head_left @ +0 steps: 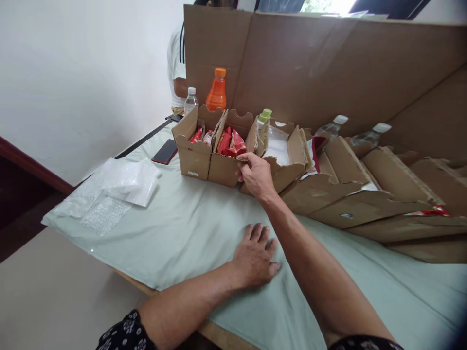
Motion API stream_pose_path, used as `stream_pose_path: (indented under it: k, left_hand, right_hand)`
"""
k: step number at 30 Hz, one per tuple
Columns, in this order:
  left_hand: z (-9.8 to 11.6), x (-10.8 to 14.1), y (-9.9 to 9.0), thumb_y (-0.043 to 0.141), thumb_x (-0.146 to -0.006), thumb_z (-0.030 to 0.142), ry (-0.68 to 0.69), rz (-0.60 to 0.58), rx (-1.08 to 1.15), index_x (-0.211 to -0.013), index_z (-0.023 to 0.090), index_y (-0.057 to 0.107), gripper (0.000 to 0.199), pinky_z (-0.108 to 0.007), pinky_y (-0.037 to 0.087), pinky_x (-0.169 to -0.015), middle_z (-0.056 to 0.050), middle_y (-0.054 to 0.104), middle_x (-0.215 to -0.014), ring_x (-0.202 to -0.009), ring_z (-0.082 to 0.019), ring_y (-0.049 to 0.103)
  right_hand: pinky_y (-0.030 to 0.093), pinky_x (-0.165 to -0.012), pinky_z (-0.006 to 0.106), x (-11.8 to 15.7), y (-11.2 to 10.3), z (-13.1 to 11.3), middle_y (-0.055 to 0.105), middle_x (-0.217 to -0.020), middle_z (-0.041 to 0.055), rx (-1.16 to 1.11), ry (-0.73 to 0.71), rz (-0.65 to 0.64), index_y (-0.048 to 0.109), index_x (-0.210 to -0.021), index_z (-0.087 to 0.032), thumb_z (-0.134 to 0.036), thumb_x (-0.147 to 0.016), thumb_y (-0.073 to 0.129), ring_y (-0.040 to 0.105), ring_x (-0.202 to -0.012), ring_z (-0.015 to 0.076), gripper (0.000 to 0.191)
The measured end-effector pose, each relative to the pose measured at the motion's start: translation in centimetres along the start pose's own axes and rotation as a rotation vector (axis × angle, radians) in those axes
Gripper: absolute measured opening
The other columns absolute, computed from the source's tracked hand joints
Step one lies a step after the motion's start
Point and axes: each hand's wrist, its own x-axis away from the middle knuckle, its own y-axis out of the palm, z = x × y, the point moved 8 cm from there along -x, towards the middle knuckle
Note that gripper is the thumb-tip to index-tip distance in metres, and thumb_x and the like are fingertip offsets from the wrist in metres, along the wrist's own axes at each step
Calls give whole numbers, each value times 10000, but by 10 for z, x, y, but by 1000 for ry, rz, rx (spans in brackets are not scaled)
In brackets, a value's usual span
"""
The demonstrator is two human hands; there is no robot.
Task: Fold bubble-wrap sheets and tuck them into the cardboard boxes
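Quick count of what's on the pale green cloth-covered table (189,228): two small open brown cardboard boxes with red packets inside, a left one (191,154) and a right one (226,163), sitting side by side and touching. A third open cardboard box lined with white paper (282,155) is just to the right of them. Past that there's a row of flattened or half-folded cardboard boxes (365,194), hard to count exactly since they overlap.

Bottles: one orange plastic bottle with an orange cap (217,90), one clear bottle with a white cap (190,99) next to it, one bottle with a green cap (263,119) behind the boxes, and two more clear white-capped bottles (359,133) lying among the flat cardboard.

Also one dark phone with a red edge (165,151) left of the boxes, and a pile of clear bubble wrap sheets (113,187) near the table's left corner.

Right hand (255,175) is pinched onto the front right rim of the right box, fingers closed on the cardboard edge. Left hand (255,255) lies flat and spread on the cloth, palm down, holding nothing, well short of the boxes.

A person in a white shirt (175,63) sits behind the big cardboard sheet (328,68).
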Motion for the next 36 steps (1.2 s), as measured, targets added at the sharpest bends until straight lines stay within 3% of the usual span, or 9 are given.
stream_pose_path:
  k: [4, 13, 17, 20, 23, 26, 30, 33, 36]
  left_hand:
    - [0, 1, 0, 531, -1012, 526, 4, 23, 23, -1483, 118, 515, 624, -548, 251, -1273, -207, 441, -1616, -1547, -370, 339]
    - [12, 11, 8, 561, -1002, 499, 73, -3, 80, -1520, 117, 446, 654, -536, 287, -1263, -228, 411, -1629, -1554, -343, 336]
    - [55, 54, 2, 646, -951, 452, 185, -55, 66, -1391, 106, 573, 564, -549, 345, -1234, -247, 471, -1574, -1507, -396, 403]
    - [86, 106, -12, 672, -932, 383, 382, 30, 189, -1270, 167, 643, 402, -494, 355, -1249, -165, 569, -1502, -1476, -347, 450]
    - [60, 142, -33, 587, -957, 261, 223, 224, 444, -1097, 226, 697, 181, -409, 527, -1090, -78, 734, -1163, -1165, -243, 668]
    - [-9, 162, -53, 543, -950, 233, -182, 487, 546, -1145, 226, 683, 240, -388, 617, -856, -91, 720, -1064, -993, -237, 701]
    - [-74, 155, -63, 613, -898, 304, -489, 581, 577, -1445, 244, 515, 560, -346, 611, -694, -129, 646, -1276, -1044, -265, 690]
    - [-90, 122, -63, 643, -859, 334, -480, 577, 666, -1535, 234, 400, 725, -419, 604, -873, -168, 533, -1464, -1196, -289, 640]
    - [-93, 89, -57, 651, -827, 315, -473, 585, 753, -1556, 226, 352, 792, -450, 572, -956, -170, 515, -1490, -1248, -293, 603]
  right_hand:
    - [552, -581, 254, 26, -7, -6, 652, -620, -21, -146, -3, -2, 667, -838, -201, -356, -881, 619, 651, -555, 139, 167]
    - [580, -611, 289, 126, -39, -32, 699, -662, 7, -232, 16, -148, 708, -883, -199, -471, -877, 663, 685, -618, 167, 276]
    - [574, -608, 287, 161, -70, -27, 705, -659, 5, -247, 21, -166, 726, -892, -193, -389, -865, 679, 681, -612, 161, 204]
    - [593, -631, 295, 175, -120, -8, 720, -690, 10, -257, 62, -56, 722, -887, -195, -334, -821, 723, 699, -633, 166, 155]
    - [600, -643, 287, 193, -191, 24, 763, -838, 28, -235, 75, 263, 721, -976, -217, -305, -784, 761, 734, -733, 179, 215]
    - [614, -670, 296, 225, -237, 64, 760, -1150, 68, -266, 117, 507, 665, -1182, -259, -314, -747, 807, 756, -942, 218, 461]
    - [633, -797, 384, 253, -202, 103, 687, -1339, 130, -230, 238, 211, 651, -1224, -245, -399, -758, 818, 706, -1142, 290, 518]
    - [610, -906, 444, 259, -155, 106, 694, -1300, 139, -138, 170, -3, 638, -1225, -225, -459, -770, 800, 680, -1155, 309, 537]
    - [608, -868, 423, 253, -134, 109, 711, -1221, 123, -65, 148, 18, 613, -1219, -214, -466, -818, 742, 711, -994, 270, 491]
